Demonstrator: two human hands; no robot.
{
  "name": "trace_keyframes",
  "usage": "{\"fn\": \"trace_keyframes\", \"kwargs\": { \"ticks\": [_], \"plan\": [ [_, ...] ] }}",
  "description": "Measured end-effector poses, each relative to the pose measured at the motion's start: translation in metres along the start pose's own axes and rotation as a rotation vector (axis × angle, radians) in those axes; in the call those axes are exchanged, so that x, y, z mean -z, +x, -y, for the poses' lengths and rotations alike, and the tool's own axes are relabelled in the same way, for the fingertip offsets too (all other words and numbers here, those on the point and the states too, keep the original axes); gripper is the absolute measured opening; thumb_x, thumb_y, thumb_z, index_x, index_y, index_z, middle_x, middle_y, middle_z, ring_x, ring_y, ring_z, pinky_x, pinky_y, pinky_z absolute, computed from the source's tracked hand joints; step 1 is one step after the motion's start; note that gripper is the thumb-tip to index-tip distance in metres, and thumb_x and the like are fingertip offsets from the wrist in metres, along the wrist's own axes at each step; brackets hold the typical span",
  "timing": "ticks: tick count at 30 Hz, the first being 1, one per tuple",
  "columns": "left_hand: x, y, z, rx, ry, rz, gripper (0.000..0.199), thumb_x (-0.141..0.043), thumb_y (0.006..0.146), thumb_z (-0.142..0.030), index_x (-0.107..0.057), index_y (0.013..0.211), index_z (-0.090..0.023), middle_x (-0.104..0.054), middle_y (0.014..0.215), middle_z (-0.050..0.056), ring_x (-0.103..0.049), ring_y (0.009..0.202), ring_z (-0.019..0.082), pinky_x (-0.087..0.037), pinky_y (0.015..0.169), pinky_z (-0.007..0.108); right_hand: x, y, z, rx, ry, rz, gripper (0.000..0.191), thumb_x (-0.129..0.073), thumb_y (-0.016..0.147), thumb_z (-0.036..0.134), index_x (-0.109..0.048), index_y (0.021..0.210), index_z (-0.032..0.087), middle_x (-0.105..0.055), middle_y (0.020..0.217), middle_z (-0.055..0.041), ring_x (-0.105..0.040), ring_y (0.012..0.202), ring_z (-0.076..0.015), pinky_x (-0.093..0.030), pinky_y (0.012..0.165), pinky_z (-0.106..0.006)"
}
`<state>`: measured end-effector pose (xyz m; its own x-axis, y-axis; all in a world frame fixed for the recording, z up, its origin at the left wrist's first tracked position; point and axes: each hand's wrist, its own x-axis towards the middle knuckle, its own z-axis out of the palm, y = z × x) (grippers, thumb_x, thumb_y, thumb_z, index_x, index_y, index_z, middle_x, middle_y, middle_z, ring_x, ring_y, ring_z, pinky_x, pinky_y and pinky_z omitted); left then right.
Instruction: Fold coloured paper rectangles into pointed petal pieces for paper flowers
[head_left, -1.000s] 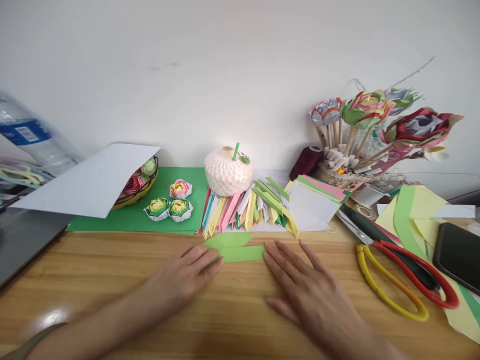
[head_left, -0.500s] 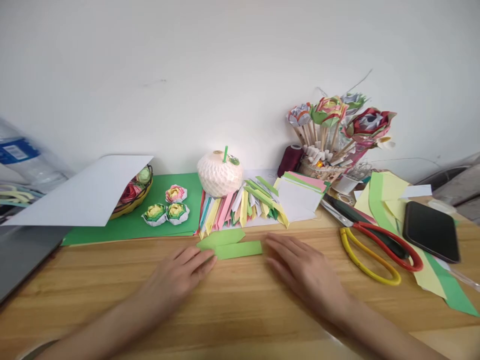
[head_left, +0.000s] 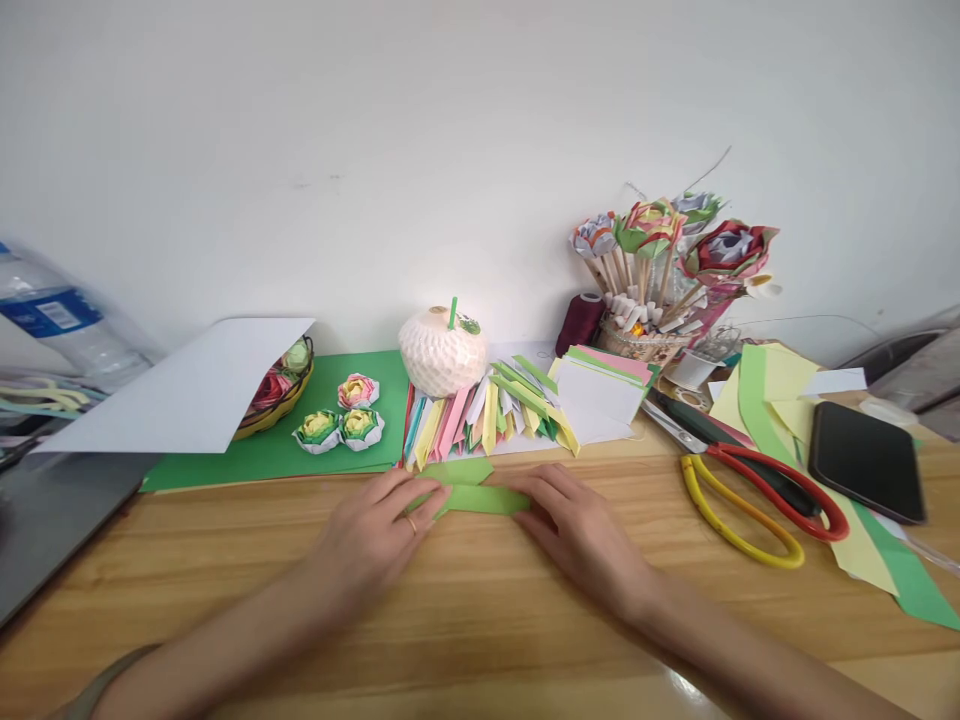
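A light green paper strip [head_left: 486,500] lies between my hands at the middle of the table, long side facing me. My left hand [head_left: 379,525], a ring on one finger, has its fingers closed on the strip's left end. At the right end, my right hand [head_left: 581,530] grips the strip between thumb and fingers. Just behind it is a second light green paper piece [head_left: 465,470] with a pointed right end, its left part hidden by my left hand. Several folded coloured paper pieces [head_left: 487,415] are heaped behind that.
Red-and-yellow-handled scissors [head_left: 742,505] and a black phone [head_left: 866,462] lie on the right beside paper scraps. At the back are a white textured ornament [head_left: 442,350] and a basket of paper flowers [head_left: 649,345]. Small folded flowers [head_left: 360,428] sit on green sheets [head_left: 262,468].
My right hand has moved slightly left and taken hold of the strip's right end, where it was beside it before. My left hand has shifted a little right. The view has moved slightly.
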<state>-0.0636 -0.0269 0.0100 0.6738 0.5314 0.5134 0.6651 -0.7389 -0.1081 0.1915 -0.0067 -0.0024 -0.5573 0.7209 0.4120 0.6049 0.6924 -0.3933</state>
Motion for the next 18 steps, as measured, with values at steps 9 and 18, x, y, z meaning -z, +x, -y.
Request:
{"fn": "trace_keyframes", "kwargs": {
  "ticks": [9, 18],
  "plan": [
    [-0.006, 0.026, -0.019, 0.032, 0.006, -0.156, 0.024, -0.045, 0.092, -0.012, -0.062, 0.108, -0.01, -0.063, 0.075, 0.007, -0.055, 0.07, 0.018, -0.048, 0.062, 0.029, 0.007, -0.011, 0.003, 0.023, -0.23, -0.128, 0.017, -0.046, 0.085, 0.01, -0.058, 0.075, 0.017, -0.057, 0.068, -0.0022, -0.05, 0.063, -0.0157, -0.034, 0.056, -0.026],
    [-0.014, 0.041, -0.04, 0.411, -0.578, 0.225, 0.038, -0.04, 0.095, -0.029, -0.051, 0.129, -0.016, -0.061, 0.054, -0.004, -0.054, 0.046, 0.012, -0.043, 0.048, 0.021, 0.016, -0.011, 0.015, 0.141, -0.441, -0.236, 0.032, -0.045, 0.09, 0.017, -0.051, 0.058, 0.019, -0.049, 0.058, -0.0009, -0.04, 0.058, -0.0146, -0.026, 0.053, -0.029]
  ]
}}
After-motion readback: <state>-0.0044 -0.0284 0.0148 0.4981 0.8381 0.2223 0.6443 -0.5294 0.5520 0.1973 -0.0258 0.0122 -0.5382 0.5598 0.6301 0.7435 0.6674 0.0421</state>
